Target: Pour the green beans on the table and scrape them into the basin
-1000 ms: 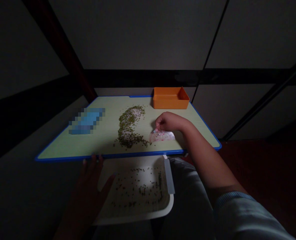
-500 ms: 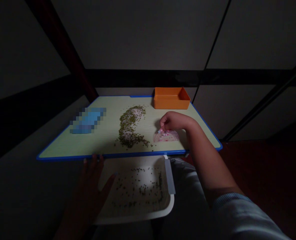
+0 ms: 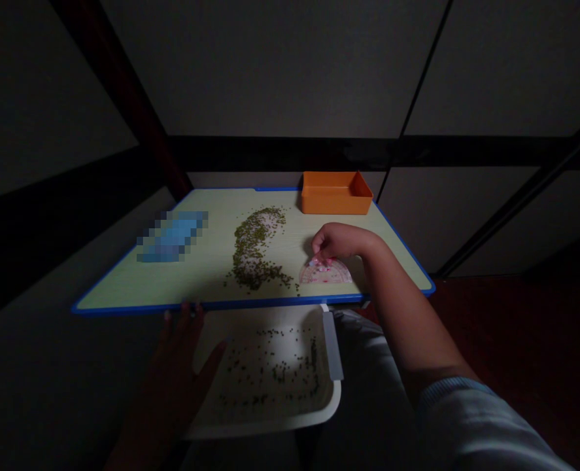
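Note:
At the right side of the low table [image 3: 211, 226], my right hand [image 3: 336, 241] pinches the upper edge of a pink, see-through protractor [image 3: 326, 271] with small coloured decorations. Its flat edge faces me, and the fingertips partly cover its curved top. My left hand [image 3: 182, 366] is in shadow, fingers spread and thumb apart, over the left side of a white plastic bin [image 3: 314, 418]. Its fingertips reach the table's front edge. Small dark green beans or seeds lie scattered in the bin. A curved heap of similar green beans [image 3: 250, 245] spreads over the table's middle.
An orange open box [image 3: 336, 204] stands at the table's back right corner. Towards the left lies a blue, pixelated flat item [image 3: 174, 237]. Pale cabinet panels [image 3: 280, 72] rise behind the table, and a dark red post [image 3: 137, 111] stands at left.
My right hand has come slightly lower, and the protractor has shifted a little towards me and shows more of its face. My left hand, the bin and the beans look unchanged.

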Demonstrator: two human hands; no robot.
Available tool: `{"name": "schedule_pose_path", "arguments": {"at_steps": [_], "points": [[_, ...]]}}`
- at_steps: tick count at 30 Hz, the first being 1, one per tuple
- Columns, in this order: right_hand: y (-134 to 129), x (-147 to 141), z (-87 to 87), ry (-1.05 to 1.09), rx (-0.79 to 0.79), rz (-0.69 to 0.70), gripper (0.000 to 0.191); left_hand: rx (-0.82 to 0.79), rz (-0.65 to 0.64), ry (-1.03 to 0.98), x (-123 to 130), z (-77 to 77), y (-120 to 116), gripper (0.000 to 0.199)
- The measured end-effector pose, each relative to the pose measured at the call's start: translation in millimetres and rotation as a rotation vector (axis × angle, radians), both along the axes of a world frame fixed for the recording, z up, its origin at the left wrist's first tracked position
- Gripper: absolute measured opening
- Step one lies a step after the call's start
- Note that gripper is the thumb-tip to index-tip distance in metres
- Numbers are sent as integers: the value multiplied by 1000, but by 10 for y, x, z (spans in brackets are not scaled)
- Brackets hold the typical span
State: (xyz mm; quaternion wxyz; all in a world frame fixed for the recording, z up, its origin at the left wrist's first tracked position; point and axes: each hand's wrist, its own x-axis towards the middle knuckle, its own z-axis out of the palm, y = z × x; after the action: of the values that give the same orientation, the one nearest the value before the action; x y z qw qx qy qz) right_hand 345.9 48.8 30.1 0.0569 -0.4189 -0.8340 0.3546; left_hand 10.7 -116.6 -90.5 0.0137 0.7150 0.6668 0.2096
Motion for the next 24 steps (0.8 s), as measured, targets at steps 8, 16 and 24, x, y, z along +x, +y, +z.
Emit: {"name": "schedule_pose_path", "arguments": {"at_steps": [8, 16, 24], "points": [[-29, -97, -38, -1, 53, -40, 10, 11, 11, -17, -16, -16, -1, 74], [-68, -126, -12, 20, -47, 29, 11, -5, 10, -21, -21, -18, 9, 75], [-85, -147, -1, 21, -67, 79, 11, -5, 19, -5, -16, -11, -13, 75]]}}
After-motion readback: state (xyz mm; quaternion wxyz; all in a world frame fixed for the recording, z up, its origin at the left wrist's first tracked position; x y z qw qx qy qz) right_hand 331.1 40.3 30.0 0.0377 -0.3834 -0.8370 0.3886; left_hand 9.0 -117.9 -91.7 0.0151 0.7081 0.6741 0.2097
